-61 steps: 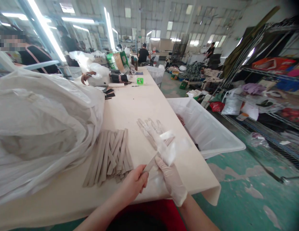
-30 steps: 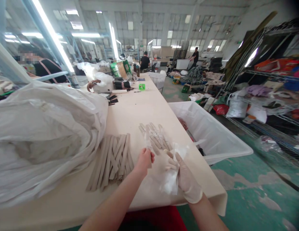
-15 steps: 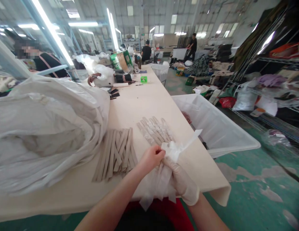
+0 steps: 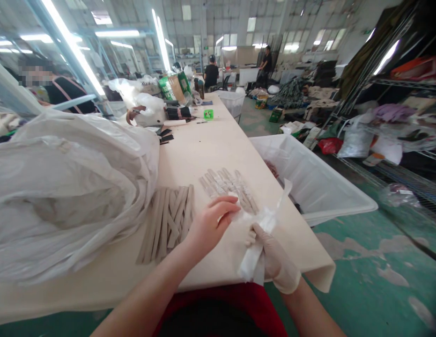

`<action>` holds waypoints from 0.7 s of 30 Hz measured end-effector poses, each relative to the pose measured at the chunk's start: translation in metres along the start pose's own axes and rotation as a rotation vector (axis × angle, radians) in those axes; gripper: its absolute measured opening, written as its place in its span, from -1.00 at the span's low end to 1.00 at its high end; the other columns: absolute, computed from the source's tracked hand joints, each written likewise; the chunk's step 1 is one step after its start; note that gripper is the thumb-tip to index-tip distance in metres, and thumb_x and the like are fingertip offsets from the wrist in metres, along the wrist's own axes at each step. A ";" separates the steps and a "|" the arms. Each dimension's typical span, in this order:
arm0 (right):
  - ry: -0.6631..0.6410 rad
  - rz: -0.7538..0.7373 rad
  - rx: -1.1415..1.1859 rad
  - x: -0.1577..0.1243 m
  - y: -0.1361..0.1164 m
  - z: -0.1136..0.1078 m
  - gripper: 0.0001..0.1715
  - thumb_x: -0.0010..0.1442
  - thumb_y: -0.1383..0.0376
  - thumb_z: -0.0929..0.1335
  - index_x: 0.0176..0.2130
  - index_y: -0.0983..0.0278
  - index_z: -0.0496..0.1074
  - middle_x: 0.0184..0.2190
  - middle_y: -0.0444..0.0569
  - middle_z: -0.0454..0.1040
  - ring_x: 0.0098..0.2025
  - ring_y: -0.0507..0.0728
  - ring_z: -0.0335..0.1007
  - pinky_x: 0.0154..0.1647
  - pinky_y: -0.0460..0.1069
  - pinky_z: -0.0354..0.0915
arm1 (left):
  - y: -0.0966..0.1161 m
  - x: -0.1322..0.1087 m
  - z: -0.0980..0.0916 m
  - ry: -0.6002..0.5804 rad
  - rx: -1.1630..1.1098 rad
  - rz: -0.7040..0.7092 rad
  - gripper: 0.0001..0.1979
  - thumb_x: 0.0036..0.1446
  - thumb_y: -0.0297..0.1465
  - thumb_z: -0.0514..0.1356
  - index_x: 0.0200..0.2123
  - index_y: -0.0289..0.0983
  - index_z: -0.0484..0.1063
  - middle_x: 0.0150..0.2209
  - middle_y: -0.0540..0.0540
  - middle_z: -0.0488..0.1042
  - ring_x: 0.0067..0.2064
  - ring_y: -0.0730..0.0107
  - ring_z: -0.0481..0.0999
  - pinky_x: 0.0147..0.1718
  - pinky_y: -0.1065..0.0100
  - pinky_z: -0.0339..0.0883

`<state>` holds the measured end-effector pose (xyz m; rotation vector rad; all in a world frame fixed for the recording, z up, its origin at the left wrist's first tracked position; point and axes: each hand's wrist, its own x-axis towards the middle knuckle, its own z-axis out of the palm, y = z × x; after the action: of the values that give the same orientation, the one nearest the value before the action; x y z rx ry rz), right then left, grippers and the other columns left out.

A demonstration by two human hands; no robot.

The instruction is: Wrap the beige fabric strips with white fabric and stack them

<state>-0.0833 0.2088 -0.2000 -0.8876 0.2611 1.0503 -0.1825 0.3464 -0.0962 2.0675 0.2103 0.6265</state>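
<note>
My left hand [image 4: 214, 222], bare, is over the table with thumb and fingertips close together at the edge of a thin white plastic film [image 4: 244, 217]. My right hand [image 4: 276, 262] wears a pale glove, its fingers curled around a bunch of translucent white plastic strips [image 4: 252, 264]. One end of the bunch sticks up to the right, while others hang by the table's front edge. Beyond my hands lies a row of beige strips in clear wrapping [image 4: 225, 180]. To the left of my left hand is a pile of unwrapped beige fabric strips [image 4: 168, 217].
A large whitish plastic sheet or bag [image 4: 73, 187] covers the table's left side. Against the right edge stands a white plastic bin [image 4: 326, 196]. Farther along the table [image 4: 203, 145] are a green tray [image 4: 208, 113] and bags. A wire shelf [image 4: 365, 173] stands at right; several people are farther off.
My left hand has moved slightly up and left, away from my right hand, its fingers straighter. My right hand has shifted a little right, and the white strips have turned in its grip.
</note>
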 end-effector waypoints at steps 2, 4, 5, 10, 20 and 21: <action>0.024 0.016 0.084 -0.004 -0.007 -0.001 -0.59 -0.21 0.24 0.54 -0.59 0.28 0.24 -0.75 -0.28 0.24 -0.72 -0.09 0.14 -0.70 -0.19 0.17 | -0.004 -0.009 0.005 -0.092 0.219 0.151 -0.73 0.13 -0.51 -0.02 -0.26 -0.23 0.47 0.02 -0.10 0.41 0.03 0.34 0.38 0.03 0.29 0.25; -0.039 0.043 0.085 -0.012 -0.010 0.000 -0.60 -0.23 0.22 0.55 -0.57 0.30 0.29 -0.75 -0.28 0.22 -0.73 -0.11 0.08 -0.74 -0.21 0.11 | -0.012 -0.015 0.012 -0.150 0.360 0.222 -0.69 0.15 -0.53 -0.05 -0.22 -0.21 0.46 0.06 -0.08 0.38 0.04 0.35 0.38 0.03 0.30 0.25; -0.087 0.054 0.052 -0.017 -0.010 0.001 -0.61 -0.22 0.17 0.55 -0.52 0.31 0.35 -0.72 -0.26 0.24 -0.71 -0.11 0.08 -0.73 -0.20 0.11 | -0.016 -0.018 0.015 -0.174 0.411 0.242 -0.69 0.17 -0.52 -0.05 -0.21 -0.20 0.46 0.08 -0.07 0.37 0.04 0.35 0.38 0.03 0.29 0.25; -0.147 -0.003 -0.174 -0.036 0.002 0.014 -0.57 -0.28 0.13 0.56 -0.48 0.31 0.39 -0.63 -0.22 0.28 -0.64 -0.09 0.08 -0.66 -0.17 0.09 | -0.027 -0.026 0.021 -0.331 0.503 0.287 -0.73 0.24 -0.42 -0.03 -0.11 -0.20 0.43 0.10 -0.11 0.34 0.09 0.28 0.33 0.09 0.24 0.17; -0.216 0.002 -0.315 -0.049 0.009 0.018 -0.58 -0.31 0.11 0.55 -0.58 0.32 0.38 -0.72 -0.19 0.17 -0.67 -0.08 -0.02 -0.66 -0.11 -0.02 | -0.058 -0.034 0.006 -0.289 0.596 0.107 -0.67 0.23 -0.48 -0.05 -0.01 -0.15 0.36 0.10 -0.03 0.34 0.06 0.35 0.36 0.07 0.37 0.16; -0.177 -0.060 -0.264 -0.047 0.003 0.014 -0.61 -0.30 0.14 0.55 -0.57 0.30 0.38 -0.70 -0.18 0.20 -0.66 -0.07 0.00 -0.66 -0.11 0.00 | -0.065 -0.032 -0.004 -0.217 0.637 0.043 -0.66 0.22 -0.48 -0.04 0.02 -0.17 0.33 0.12 -0.07 0.32 0.07 0.32 0.35 0.08 0.35 0.15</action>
<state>-0.1122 0.1892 -0.1653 -1.0249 -0.0540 1.1155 -0.2056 0.3730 -0.1594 2.7389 0.2639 0.3796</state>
